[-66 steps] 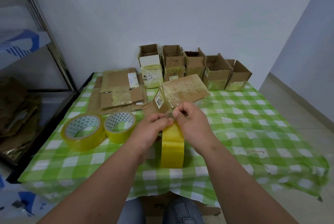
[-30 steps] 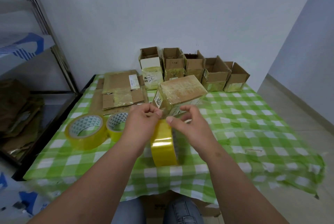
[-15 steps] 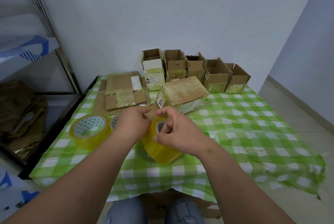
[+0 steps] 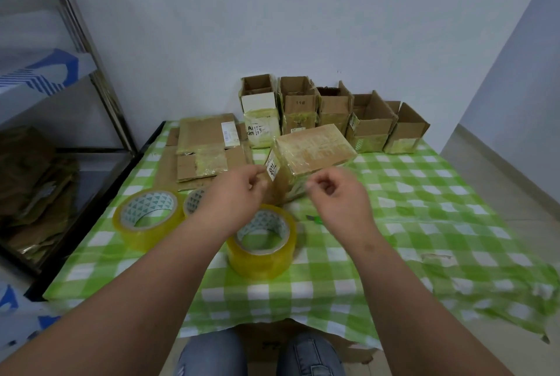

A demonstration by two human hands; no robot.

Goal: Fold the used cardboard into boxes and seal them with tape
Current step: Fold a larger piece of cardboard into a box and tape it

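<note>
Now tape roll (image 4: 262, 247) lies flat on tablecloth (image 4: 424, 224), beneath and between wrists; box (image 4: 312, 160) sits just beyond both hands, long axis running left-right; left hand (image 4: 235, 198) nearer its labelled end; right hand (image 4: 336, 198) loosely curled; grips blurred, cannot tell if either pinches tape

You get soft, even, fairly bright light with faint shadows, wide-angle bending at the edges, motion blur on your right hand (image 4: 335, 196), and a dim shelf (image 4: 45, 163) at left
</note>
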